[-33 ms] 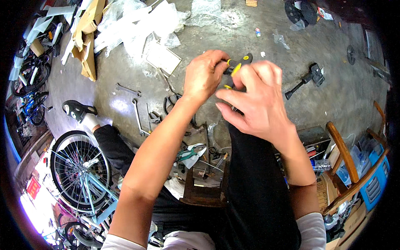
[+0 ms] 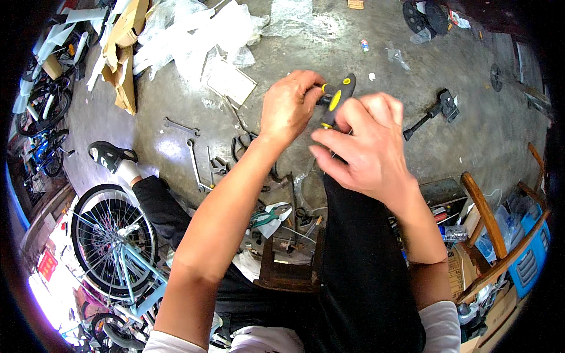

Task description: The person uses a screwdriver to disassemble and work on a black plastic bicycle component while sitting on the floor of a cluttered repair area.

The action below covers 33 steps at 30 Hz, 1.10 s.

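My left hand (image 2: 291, 109) is closed, with thumb and fingertips pinched at the left side of a tool with a black-and-yellow handle (image 2: 343, 93). The handle stands out at a tilt between my two hands. On its right, my right hand (image 2: 372, 144) has its fingers curled against the handle's lower part and hides some of it. Slight blur softens the right fingers. Beneath my hands is my black-trousered knee (image 2: 347, 203). The tool's working end, and whatever it may touch, is hidden.
Wrenches (image 2: 193, 162) and green-handled pliers (image 2: 272, 216) lie on the concrete floor. A small wooden stool (image 2: 285, 275) is between my legs. A bicycle wheel (image 2: 112, 241) stands at left, a wooden chair frame (image 2: 485, 215) at right. Plastic wrapping (image 2: 188, 38) lies farther off.
My right hand has shifted slightly down and to the right, uncovering more of the black-and-yellow handle. The left hand has hardly moved.
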### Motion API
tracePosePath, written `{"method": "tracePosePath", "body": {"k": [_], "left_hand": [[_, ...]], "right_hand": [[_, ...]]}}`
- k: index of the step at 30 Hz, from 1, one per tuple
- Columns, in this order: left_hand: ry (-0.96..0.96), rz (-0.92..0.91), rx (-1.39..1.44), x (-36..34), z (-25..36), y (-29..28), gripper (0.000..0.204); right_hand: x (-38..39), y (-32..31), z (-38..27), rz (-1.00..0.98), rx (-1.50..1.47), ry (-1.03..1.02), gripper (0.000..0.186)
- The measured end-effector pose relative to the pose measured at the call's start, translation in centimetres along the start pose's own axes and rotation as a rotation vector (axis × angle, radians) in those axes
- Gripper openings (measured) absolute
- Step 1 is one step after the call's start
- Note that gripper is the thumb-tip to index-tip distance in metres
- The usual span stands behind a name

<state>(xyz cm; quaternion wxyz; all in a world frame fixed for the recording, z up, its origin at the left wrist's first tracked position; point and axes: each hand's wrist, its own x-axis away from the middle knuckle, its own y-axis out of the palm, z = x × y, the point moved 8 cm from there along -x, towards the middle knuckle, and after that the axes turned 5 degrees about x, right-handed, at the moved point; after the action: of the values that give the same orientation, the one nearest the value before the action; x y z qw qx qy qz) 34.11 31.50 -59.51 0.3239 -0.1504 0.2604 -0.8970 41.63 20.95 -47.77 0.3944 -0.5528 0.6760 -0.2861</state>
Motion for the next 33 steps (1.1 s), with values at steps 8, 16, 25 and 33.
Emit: {"method": "tracePosePath", "body": {"k": [8,16,25,33], "left_hand": [[0.007,0.055,-0.042,0.3,0.4,-0.5,0.016],[-0.04,-0.072,-0.091,1.1,-0.1,0.7,0.014],[-0.098,-0.006,0.012,-0.2,-0.6,-0.4,0.015],[-0.138,0.114,0.052,0.4,-0.8,-1.1,0.02]], "right_hand": [[2.7,0.4,5.5,-0.03,0.256,0.2,0.015],[-3.6,0.5,5.0,0.116,0.015,0.212,0.025],[0.7,0.8,1.5,-0.147,0.218,0.166,0.026],[0.0,-0.1,6.6,0.009,0.205,0.339,0.017]]}}
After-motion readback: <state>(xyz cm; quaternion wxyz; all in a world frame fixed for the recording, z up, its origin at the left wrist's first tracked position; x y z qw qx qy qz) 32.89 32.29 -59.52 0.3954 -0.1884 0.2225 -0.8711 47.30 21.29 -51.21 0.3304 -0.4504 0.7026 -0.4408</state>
